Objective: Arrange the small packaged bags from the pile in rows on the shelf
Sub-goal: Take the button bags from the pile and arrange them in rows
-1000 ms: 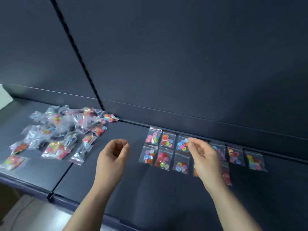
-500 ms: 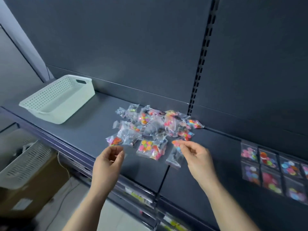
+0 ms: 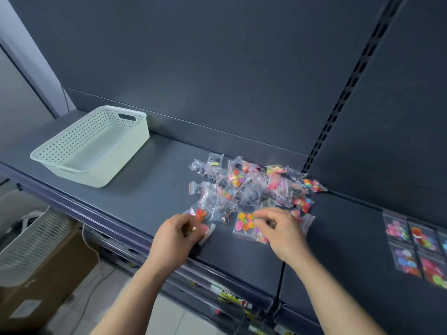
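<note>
right now my left hand (image 3: 177, 235) pinches a corner bag (image 3: 208, 232) at the near-left edge of the pile (image 3: 254, 187), my right hand (image 3: 284, 232) curls its fingers on a yellow-button bag (image 3: 243, 224) at its front, and i see the rows (image 3: 416, 247) well off to the right, nearer my right hand.

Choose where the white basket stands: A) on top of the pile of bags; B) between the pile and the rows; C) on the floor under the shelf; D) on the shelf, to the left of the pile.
D: the white basket stands on the shelf, apart from the pile of bags and left of it.
</note>
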Demonstrator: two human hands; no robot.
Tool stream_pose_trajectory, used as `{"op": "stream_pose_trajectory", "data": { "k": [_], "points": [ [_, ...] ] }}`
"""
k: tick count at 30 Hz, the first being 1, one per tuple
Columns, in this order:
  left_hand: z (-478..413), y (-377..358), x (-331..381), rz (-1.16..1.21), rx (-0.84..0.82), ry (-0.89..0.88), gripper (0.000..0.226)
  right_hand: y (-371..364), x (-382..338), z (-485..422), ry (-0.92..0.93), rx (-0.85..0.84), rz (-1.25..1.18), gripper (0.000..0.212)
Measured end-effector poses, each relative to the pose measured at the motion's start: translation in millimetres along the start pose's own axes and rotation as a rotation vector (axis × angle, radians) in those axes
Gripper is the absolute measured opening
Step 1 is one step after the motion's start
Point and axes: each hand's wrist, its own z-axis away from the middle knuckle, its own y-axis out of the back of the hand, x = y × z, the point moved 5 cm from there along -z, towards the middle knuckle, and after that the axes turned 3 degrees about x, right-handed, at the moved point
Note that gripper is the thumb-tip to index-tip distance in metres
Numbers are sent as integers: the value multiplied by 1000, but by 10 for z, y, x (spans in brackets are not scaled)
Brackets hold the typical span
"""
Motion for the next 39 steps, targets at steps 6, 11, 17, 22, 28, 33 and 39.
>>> {"op": "stream_pose_trajectory", "data": {
  "k": [6,11,17,22,28,33,39],
  "points": [
    [-145,110,-2,160,98,113,14,-166,-96,-161,102,-120,382,37],
    [-273,5,19,-226,34,82,30,-174,-94,-219,45,-139,285,16],
    [-278,-111,11,-220,-10,64,30,173,-62,-208,-129,-79,-274,13],
    [-177,-225,88,109,-30,78,29,370,100,-79,-121,-110,-296,19],
    [-102,-260,160,418,82,146,21,174,109,120,-115,-270,-31,23],
    [-40,-157,156,512,207,116,21,62,96,84,-59,-220,270,45],
    [-21,-140,175,511,172,123,27,69,61,65,-56,-143,231,8]
  ]
}}
